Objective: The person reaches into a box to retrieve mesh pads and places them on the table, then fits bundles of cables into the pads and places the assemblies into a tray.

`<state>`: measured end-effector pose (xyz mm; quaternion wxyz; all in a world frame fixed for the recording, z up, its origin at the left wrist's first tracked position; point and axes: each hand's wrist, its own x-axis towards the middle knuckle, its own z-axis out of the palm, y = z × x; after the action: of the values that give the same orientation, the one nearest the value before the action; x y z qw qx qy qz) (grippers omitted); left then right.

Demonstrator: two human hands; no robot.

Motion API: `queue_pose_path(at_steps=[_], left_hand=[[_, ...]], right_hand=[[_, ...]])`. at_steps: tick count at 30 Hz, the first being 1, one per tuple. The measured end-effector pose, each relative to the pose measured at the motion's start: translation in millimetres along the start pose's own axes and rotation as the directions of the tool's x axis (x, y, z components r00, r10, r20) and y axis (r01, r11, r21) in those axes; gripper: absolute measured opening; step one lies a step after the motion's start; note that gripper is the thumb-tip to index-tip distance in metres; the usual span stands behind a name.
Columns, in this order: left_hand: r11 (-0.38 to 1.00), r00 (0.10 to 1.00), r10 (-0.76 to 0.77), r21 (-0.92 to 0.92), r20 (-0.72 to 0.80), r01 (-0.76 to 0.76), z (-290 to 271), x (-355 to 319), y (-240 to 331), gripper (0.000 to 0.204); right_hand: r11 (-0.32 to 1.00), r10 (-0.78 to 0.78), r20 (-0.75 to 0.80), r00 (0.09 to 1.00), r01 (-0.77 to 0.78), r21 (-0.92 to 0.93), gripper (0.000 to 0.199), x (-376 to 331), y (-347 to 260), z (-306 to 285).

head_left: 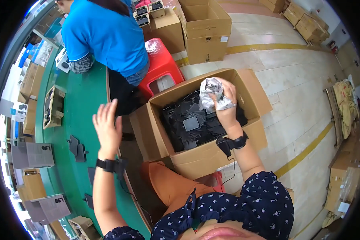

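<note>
My right hand (227,105) is closed around a crumpled silvery-white plastic bag (209,93), held above the far right part of an open cardboard box (200,160). Many flat black plastic pieces (179,116) fill that box in a loose heap. One greyish square piece (191,123) lies on top of them. Over the right edge of the green table (74,120), my left hand (109,129) is raised with its fingers stretched and nothing in it. Two dark flat parts (77,149) lie on the table to the left of that hand.
A person in a blue shirt (108,38) sits at the table's far end, near a red stool (162,60). Tall cartons (207,38) stand behind the box. A moulded tray (54,106) and small printed boxes (33,155) line the table. Stacked cartons (344,176) stand at right.
</note>
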<state>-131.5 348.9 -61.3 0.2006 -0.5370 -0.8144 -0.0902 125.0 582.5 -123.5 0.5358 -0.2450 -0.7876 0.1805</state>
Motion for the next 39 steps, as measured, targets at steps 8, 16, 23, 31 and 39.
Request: queue_pose_path(at_steps=[8, 16, 23, 31, 39], left_hand=[[0.897, 0.904, -0.426, 0.154, 0.047, 0.415, 80, -14, -115, 0.053], [0.903, 0.925, -0.379, 0.227, 0.019, 0.366, 80, -5, -92, 0.045], [0.895, 0.898, -0.433, 0.161, 0.076, 0.417, 68, -11, -94, 0.047], [0.908, 0.907, -0.415, 0.100, 0.074, 0.408, 75, -15, -96, 0.046], [0.965, 0.968, -0.250, -0.072, 0.028, 0.252, 75, -9, -119, 0.040]], right_hand=[[0.920, -0.380, -0.121, 0.917, 0.388, 0.054, 0.057, 61, 15, 25], [0.809, -0.584, -0.417, 0.696, 0.457, -0.370, 0.053, 240, 81, 76], [0.941, 0.072, -0.073, 0.995, -0.092, -0.326, 0.069, 284, 150, 138], [0.878, 0.476, 0.101, 0.874, -0.464, -0.119, 0.052, -5, 229, 204], [0.574, 0.804, 0.420, 0.421, -0.735, -0.361, 0.034, -284, 184, 181]])
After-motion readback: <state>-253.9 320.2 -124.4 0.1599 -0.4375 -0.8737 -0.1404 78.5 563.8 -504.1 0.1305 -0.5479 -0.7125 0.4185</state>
